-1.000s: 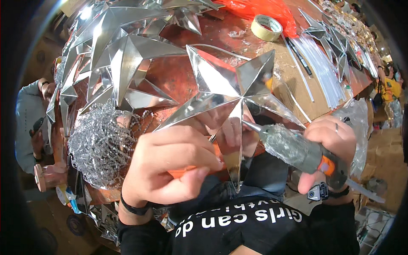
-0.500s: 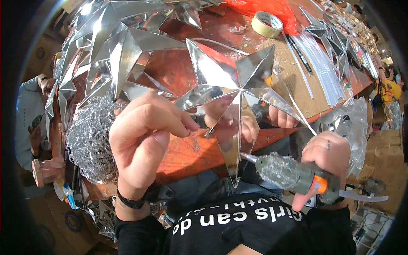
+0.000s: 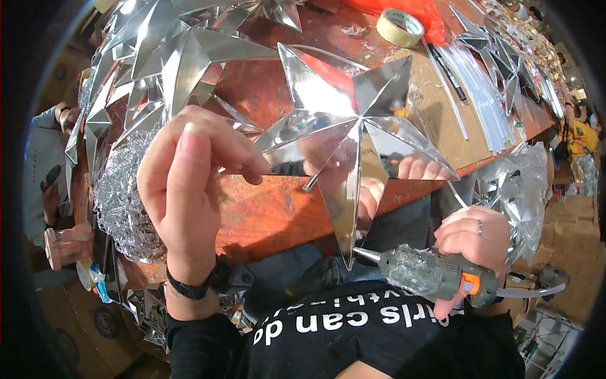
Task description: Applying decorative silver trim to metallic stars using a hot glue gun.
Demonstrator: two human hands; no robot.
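- Above the orange-brown workbench (image 3: 265,215), the left hand (image 3: 189,189) pinches one arm of a mirror-silver five-pointed foil star (image 3: 350,136) between thumb and fingertips, holding it up off the bench with its faceted face toward the camera.
- Compared with a second ago, this star has been lifted and turned: it sat lower, over the hands, and now stands higher, its long lower point hanging down toward the glue gun.
- The right hand (image 3: 473,243) is closed around the grip of a grey hot-glue gun (image 3: 435,278) with an orange trigger, a clear glue stick poking out behind.
- The gun has dropped and pulled back; earlier its nozzle was up at the star's centre, and now the metal tip lies just beside the lowest point, and I cannot tell whether they touch.
- My reading is that the centre has had its glue and attention has moved to the lower tip or seam.
- Left of the raised star lies a heap of finished silver stars (image 3: 164,57), with a wad of crinkled silver tinsel (image 3: 123,202) below it.
- At the far side of the bench sit a roll of masking tape (image 3: 403,26) and a row of clear glue sticks (image 3: 476,88).
- Another person's sleeve (image 3: 41,164) shows at the left edge.
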